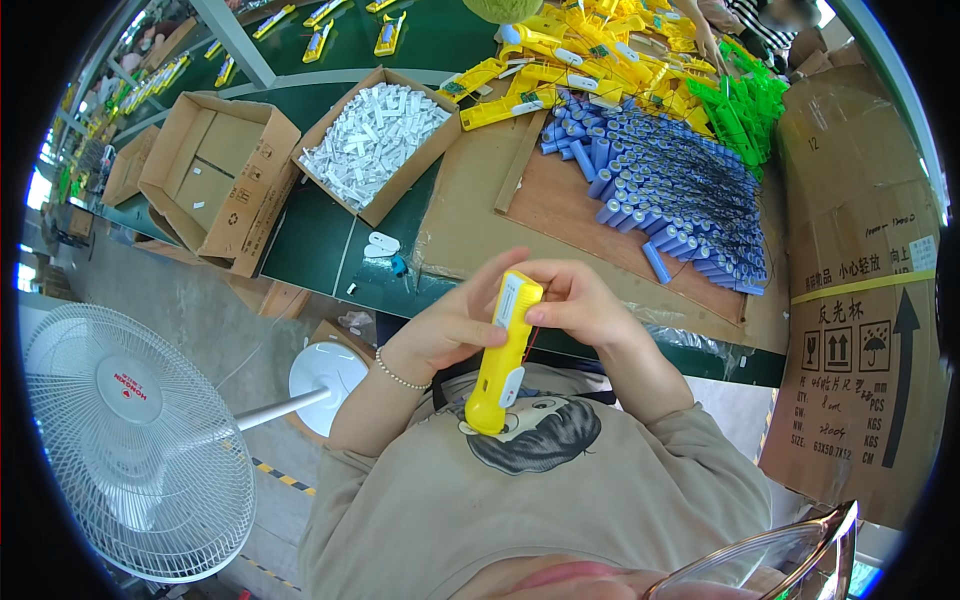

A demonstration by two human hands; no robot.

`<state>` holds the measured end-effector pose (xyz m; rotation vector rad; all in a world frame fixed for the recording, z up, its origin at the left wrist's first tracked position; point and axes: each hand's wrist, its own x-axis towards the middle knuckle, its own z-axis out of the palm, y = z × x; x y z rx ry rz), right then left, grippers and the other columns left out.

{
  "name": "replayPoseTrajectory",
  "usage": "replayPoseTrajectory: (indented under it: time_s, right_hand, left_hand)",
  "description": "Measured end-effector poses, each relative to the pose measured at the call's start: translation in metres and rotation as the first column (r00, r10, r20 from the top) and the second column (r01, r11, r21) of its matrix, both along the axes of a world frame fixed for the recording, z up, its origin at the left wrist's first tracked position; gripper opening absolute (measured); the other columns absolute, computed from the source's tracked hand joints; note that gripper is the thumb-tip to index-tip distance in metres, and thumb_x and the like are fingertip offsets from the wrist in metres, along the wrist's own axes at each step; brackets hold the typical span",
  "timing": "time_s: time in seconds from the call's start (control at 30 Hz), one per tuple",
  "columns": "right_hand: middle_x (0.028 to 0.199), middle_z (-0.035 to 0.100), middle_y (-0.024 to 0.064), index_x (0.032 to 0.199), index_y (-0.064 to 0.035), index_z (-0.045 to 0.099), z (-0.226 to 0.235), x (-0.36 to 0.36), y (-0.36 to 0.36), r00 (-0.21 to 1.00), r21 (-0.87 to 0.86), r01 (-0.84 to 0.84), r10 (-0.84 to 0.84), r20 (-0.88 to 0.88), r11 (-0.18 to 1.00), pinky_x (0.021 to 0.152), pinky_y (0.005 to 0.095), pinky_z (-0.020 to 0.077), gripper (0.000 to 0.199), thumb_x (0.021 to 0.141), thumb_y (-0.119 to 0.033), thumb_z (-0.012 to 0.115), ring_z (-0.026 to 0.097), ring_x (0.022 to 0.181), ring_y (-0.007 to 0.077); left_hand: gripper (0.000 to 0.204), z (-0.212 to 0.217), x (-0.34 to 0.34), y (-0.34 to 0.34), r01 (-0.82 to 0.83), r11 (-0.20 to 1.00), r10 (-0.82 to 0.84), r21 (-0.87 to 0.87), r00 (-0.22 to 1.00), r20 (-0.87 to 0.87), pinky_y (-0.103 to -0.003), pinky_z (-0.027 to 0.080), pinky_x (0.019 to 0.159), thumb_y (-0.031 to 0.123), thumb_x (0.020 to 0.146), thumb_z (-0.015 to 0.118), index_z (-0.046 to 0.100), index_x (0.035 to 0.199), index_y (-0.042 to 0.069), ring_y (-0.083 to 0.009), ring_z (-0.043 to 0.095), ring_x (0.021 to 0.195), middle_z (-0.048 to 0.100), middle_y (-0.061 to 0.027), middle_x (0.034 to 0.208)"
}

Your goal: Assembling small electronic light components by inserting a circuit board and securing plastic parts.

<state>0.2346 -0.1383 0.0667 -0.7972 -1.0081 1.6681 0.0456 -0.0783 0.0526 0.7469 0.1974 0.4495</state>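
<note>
In front of my chest is a yellow plastic flashlight housing (487, 385), tilted, with its rounded end toward me. A white sliding piece sits on its side, and a pale strip lies near its far end. My left hand (445, 322) grips the housing from the left, thumb across it and a finger stretched past the far end. My right hand (580, 300) is closed on the far end from the right, thumb and fingers pressed against it. A thin dark red wire shows just below the right thumb. The inside of the housing is hidden.
Blue cylindrical batteries (670, 200) with black wires lie heaped beyond my right hand, with yellow housings (610, 50) and green parts (740, 110) behind. White pieces fill a cardboard box (432, 165); another carton (245, 215) adjoins. A fan (130, 440) stands left, a tall carton (850, 300) right.
</note>
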Motion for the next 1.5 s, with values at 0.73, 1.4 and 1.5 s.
replayPoseTrajectory:
  time_s: [0.73,1.4,1.5]
  right_hand:
    - [0.066,0.054,0.0073,0.072,-0.0026,0.059,-0.007,-0.042,-0.007,0.550,0.390,0.262,-0.469,0.691,0.882,0.058,0.0307,0.0416,0.013,0.076,-0.010,0.068,0.056,0.060,0.0185]
    - [0.089,0.059,0.0141,0.096,-0.0040,0.068,0.028,0.073,0.060,-0.268,0.497,-0.059,-0.494,0.828,0.866,0.075,0.0393,0.0471,0.027,0.073,-0.018,0.071,0.058,0.086,0.0305]
    - [0.089,0.056,0.0164,0.100,-0.0040,0.068,0.010,0.116,0.076,-0.293,0.394,-0.058,-0.392,0.872,0.918,0.076,0.0387,0.0470,0.034,0.069,-0.017,0.074,0.056,0.084,0.0319]
  left_hand:
    - [0.042,-0.020,0.006,-0.020,-0.230,0.543,0.650,0.808,0.724,-0.230,-0.030,0.044,0.084,0.008,0.095,0.041,0.027,0.134,-0.001,-0.0204,0.056,0.092,0.054,-0.0147,0.103]
    - [0.036,-0.025,0.001,-0.009,-0.336,0.800,0.508,0.497,0.820,-0.264,-0.032,0.051,0.072,-0.001,0.087,0.043,0.038,0.122,0.001,-0.0173,0.061,0.074,0.058,-0.0112,0.095]
    - [0.039,-0.022,0.001,-0.009,-0.318,0.839,0.453,0.442,0.858,-0.241,-0.032,0.051,0.073,-0.001,0.085,0.043,0.036,0.124,0.001,-0.0172,0.061,0.076,0.057,-0.0114,0.096]
